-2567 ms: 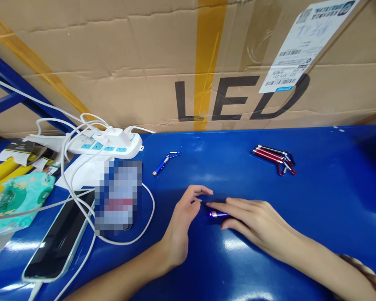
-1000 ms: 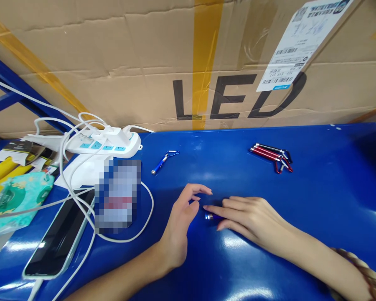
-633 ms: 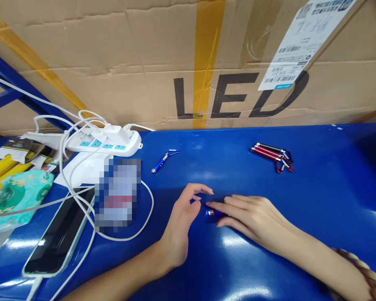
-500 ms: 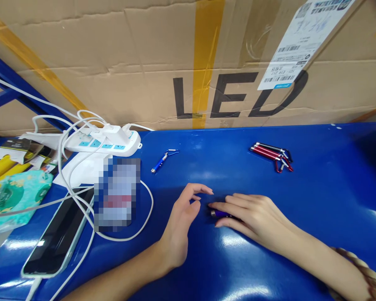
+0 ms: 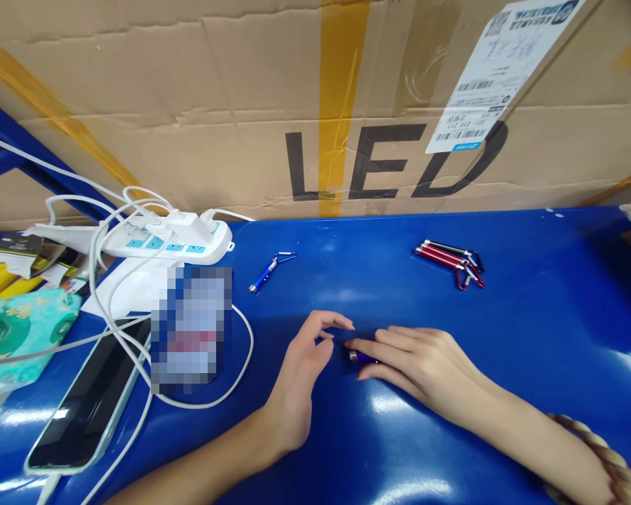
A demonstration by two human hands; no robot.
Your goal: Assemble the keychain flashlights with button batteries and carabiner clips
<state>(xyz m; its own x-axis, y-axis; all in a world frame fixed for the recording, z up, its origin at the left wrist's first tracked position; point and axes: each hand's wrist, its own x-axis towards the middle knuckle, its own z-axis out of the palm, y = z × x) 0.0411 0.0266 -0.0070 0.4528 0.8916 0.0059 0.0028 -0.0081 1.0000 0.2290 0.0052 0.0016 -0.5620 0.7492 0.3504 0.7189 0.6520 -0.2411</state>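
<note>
My right hand point(image 5: 423, 361) lies low over the blue table point(image 5: 347, 449), its fingers closed round a small blue flashlight point(image 5: 362, 358). Only the silver front end and a short piece of the blue tube show; the palm hides the rest. To the left of it, my left hand point(image 5: 298, 382) rests on its side with curved fingers apart and nothing between them. Farther back lies another blue mini flashlight point(image 5: 264, 275) with a carabiner clip. At the back right, red mini flashlights point(image 5: 442, 257) with carabiners lie together with a black one point(image 5: 460, 250).
A large cardboard box point(image 5: 231, 105) stands along the back edge. On the left are a white power strip point(image 5: 210, 245) with tangled cables, a phone point(image 5: 87, 400), a blurred-out device point(image 5: 192, 330) and a green tissue pack point(image 5: 26, 330).
The view has shifted slightly, so everything sits a little farther left. Both hands keep nearly the same pose, and the flashlight stays under the right fingers.
</note>
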